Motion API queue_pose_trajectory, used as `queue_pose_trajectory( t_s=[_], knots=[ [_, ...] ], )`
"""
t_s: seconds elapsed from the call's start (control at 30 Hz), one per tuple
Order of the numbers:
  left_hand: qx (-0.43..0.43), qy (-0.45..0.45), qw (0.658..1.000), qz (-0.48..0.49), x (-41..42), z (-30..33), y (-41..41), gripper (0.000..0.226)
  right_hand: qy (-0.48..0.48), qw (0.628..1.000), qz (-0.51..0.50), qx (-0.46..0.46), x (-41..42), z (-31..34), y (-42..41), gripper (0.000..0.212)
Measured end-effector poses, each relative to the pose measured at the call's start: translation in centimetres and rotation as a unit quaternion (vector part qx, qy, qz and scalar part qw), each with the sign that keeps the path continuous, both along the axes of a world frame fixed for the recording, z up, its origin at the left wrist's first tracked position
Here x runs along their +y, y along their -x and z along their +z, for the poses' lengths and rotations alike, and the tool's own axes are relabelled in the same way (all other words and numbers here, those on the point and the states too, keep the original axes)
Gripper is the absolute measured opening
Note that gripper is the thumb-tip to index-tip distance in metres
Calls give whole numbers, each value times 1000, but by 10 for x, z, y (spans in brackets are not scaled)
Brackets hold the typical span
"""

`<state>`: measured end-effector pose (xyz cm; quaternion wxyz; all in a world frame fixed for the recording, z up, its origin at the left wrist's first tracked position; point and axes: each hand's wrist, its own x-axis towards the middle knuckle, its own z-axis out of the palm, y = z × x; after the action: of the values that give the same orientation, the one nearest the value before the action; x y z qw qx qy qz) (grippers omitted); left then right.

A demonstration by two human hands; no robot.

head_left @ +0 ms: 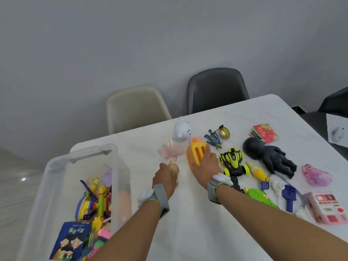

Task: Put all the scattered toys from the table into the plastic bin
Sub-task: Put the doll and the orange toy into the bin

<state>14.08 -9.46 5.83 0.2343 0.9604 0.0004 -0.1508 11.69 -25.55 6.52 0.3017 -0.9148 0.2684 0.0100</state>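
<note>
My left hand (165, 176) grips a small doll in a pink skirt (171, 153) that lies on the white table (188, 223). My right hand (206, 166) lies over an orange and yellow toy (194, 153), fingers wrapping its right side. The clear plastic bin (56, 166) stands at the left with several toys and a blue booklet (69, 240) inside. Scattered toys lie to the right: a yellow-green car (233, 162), a black doll (267, 155), a white figure (181, 129).
Further right lie a pink toy register (325, 207), a pink figure (316, 175), a green toy (259, 196), a blue tool (289, 196), a red booklet (264, 133) and a gold egg (225, 132). A beige chair (135, 108) and a dark chair (216, 89) stand behind the table.
</note>
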Motion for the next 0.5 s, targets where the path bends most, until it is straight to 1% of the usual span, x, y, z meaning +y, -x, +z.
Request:
queue_pose_trajectory(
  t_s=[0.07,0.13,0.23,0.37,0.5],
  knots=[
    [-21,0,1000,-10,19,19,-6,35,-4,1000,3,-29,21,15,-3,85],
    [-31,23,999,-2,42,38,-11,33,-8,998,8,-57,46,31,-7,86],
    [-52,56,997,32,80,60,-18,32,-5,996,14,-90,82,51,-16,86],
    [-75,93,989,83,136,81,-24,37,-13,992,45,-119,134,72,-27,89],
    [-105,103,982,118,192,87,-25,36,-8,988,71,-140,188,89,-42,92]
  ],
)
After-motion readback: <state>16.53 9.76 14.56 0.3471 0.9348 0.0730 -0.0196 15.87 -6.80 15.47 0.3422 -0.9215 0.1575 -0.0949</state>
